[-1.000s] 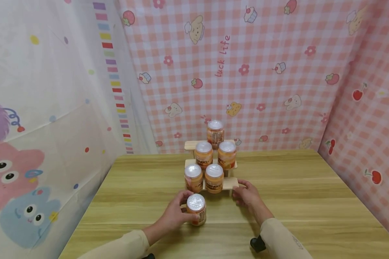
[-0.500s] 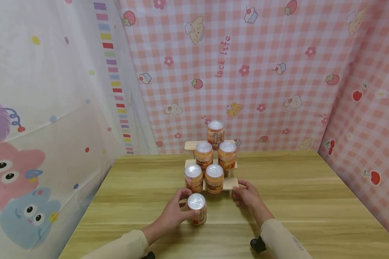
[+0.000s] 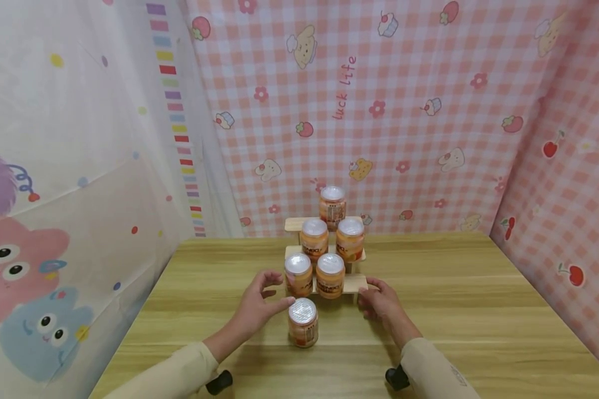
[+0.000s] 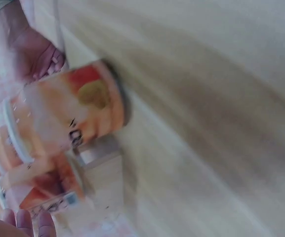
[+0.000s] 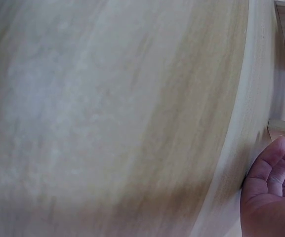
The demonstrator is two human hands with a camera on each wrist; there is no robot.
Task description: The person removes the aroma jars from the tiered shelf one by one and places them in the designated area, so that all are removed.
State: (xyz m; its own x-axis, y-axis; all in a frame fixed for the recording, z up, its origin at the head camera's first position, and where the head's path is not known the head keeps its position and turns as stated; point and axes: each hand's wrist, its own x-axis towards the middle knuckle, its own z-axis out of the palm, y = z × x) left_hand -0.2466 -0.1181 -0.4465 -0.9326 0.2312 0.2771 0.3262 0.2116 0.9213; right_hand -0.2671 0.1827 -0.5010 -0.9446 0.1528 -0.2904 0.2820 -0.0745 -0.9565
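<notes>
A jar of orange fruit with a silver lid (image 3: 303,324) stands upright on the table, in front of a small three-step wooden stand (image 3: 355,283). My left hand (image 3: 254,307) is just left of this jar, its fingers spread and holding nothing; the thumb tip is close to the lid. In the left wrist view the same jar (image 4: 78,106) appears tilted and blurred. With its fingers bent, my right hand (image 3: 381,303) holds the right end of the lowest step. The right wrist view shows the curled fingers (image 5: 275,173) beside the stand; the thumb is hidden there.
Similar jars stand on the steps: two on the lowest, including a left one (image 3: 298,275), two on the middle, and one top jar (image 3: 332,208). A pink checked cloth (image 3: 404,138) hangs behind the wood-grain table (image 3: 454,310); a white printed cloth (image 3: 105,166) hangs left.
My left hand has let go of the front jar and drawn back to the left, its fingers opening. The jar stays where it was. My right hand has kept its place on the stand.
</notes>
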